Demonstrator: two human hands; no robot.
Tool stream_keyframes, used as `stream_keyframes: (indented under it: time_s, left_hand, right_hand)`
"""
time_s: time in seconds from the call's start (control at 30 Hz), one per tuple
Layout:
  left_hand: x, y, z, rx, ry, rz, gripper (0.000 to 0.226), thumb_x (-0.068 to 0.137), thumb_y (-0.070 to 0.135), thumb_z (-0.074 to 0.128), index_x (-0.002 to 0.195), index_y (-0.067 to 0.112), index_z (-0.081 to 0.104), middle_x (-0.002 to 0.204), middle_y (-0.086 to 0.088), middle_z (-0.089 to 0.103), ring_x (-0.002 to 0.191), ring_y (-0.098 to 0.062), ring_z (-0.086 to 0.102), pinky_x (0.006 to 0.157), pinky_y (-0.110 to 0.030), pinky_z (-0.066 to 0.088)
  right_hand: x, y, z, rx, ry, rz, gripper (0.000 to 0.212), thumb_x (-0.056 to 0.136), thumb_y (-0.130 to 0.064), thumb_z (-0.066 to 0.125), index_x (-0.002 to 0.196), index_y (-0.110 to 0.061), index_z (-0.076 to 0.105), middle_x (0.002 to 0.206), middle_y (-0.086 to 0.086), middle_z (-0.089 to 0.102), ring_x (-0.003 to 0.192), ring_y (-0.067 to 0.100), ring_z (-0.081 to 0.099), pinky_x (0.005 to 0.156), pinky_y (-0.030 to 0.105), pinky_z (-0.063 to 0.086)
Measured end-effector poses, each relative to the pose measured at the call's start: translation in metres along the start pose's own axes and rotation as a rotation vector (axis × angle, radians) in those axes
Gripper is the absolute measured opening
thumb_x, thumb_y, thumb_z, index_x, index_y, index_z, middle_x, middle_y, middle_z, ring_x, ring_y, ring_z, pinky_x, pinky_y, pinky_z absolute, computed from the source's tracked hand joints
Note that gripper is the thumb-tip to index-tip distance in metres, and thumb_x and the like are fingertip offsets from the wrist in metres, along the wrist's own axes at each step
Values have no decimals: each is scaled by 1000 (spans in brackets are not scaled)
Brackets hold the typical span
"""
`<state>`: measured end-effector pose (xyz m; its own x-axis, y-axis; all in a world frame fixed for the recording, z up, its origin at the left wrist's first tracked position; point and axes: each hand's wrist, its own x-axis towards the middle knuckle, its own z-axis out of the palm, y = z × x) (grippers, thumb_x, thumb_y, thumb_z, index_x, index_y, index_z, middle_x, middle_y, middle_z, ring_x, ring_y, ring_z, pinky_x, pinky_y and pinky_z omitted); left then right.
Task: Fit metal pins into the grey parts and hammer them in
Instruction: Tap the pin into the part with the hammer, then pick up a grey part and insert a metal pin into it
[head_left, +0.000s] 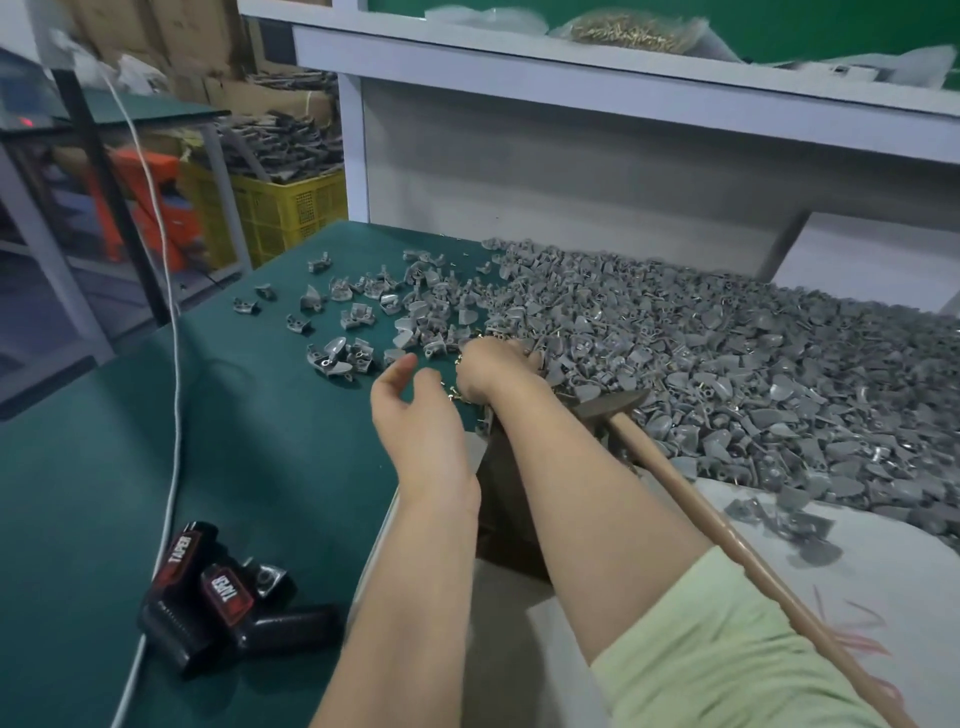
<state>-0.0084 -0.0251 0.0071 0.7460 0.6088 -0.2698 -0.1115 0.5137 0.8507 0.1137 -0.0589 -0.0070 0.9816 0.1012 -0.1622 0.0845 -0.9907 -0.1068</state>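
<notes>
1. We see the left hand (415, 421) hovering over the green mat (234, 441), palm turned inward. Its thumb is raised and its fingers are loosely curved and slightly apart, and we make out nothing held in it
2. The right hand (493, 366) is just beside it, at the near-left edge of the heap of grey parts (727, 364). Its fingers are pushed in among the parts and hidden, so we cannot tell whether they pinch anything
3. The heap covers the right side of the mat up to the back wall, and loose grey parts (358, 314) lie scattered on the bare mat to its left
4. Small brass-coloured metal pins (457, 397) lie on the mat between the two hands, close under the right wrist
5. The hammer (610, 408) rests with its dark head at the near edge of the heap, just right of the right forearm. Its wooden handle runs toward the lower right, and neither hand touches it
6. A dark block (506, 499) stands between and beneath the two forearms
7. At the near left of the mat we see two black devices with red TAPER labels (218, 597), and a white cable (174, 338) trails past them
8. A yellow crate (291, 208) sits beyond the table's left edge, and a clear bag of brass-coloured pieces (618, 28) lies on the shelf above
</notes>
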Motion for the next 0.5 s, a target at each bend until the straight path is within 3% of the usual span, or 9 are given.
stream_keyframes:
  time_s: [0.13,0.17,0.23,0.3,0.37,0.43,0.5]
  left_hand:
    - [1,-1,1,20,-14,30,22,92,9,46,107,22,55,103,7,54,67,6,49,63,-14,39]
    - [1,-1,1,34,-20,41,21,92,9,47,107,22,54,98,9,53,60,7,48,56,-11,39]
    - [1,-2,2,69,-47,60,20,93,10,48,106,24,54,89,12,51,53,7,46,47,-4,37]
    - [-2,-2,3,101,-91,78,22,93,9,49,107,25,53,93,14,52,58,12,49,49,-1,36]
    - [-6,-1,4,128,-131,88,24,93,9,48,109,27,53,105,12,55,71,13,51,56,-3,38]
    - [-7,-1,4,139,-142,87,24,93,10,48,110,27,53,111,10,56,75,11,52,57,-4,39]
    - [-7,-1,3,137,-140,76,23,94,10,48,109,26,54,111,10,55,63,15,53,49,-1,38]
  right_hand:
    - [-13,12,-13,296,266,-85,24,91,-11,47,108,-7,65,109,11,66,96,28,59,82,35,47]
    - [-20,17,-19,414,316,-114,21,92,-12,48,102,-6,66,103,10,68,89,26,61,76,32,47]
    - [-36,31,-32,633,362,-177,11,91,-16,55,92,-8,63,97,8,68,88,22,62,78,33,49]
    - [-55,45,-41,752,321,-247,8,88,-17,62,94,-15,56,96,3,66,92,18,62,82,32,50]
    - [-70,58,-46,776,279,-304,18,86,-19,65,100,-21,54,96,-6,62,91,9,59,75,18,47]
    - [-79,74,-49,774,348,-272,18,85,-15,66,97,-24,56,92,-12,59,82,-3,55,60,4,42]
    - [-81,99,-53,779,536,-106,15,86,-10,63,94,-22,58,94,-10,61,76,-6,53,54,-3,36]
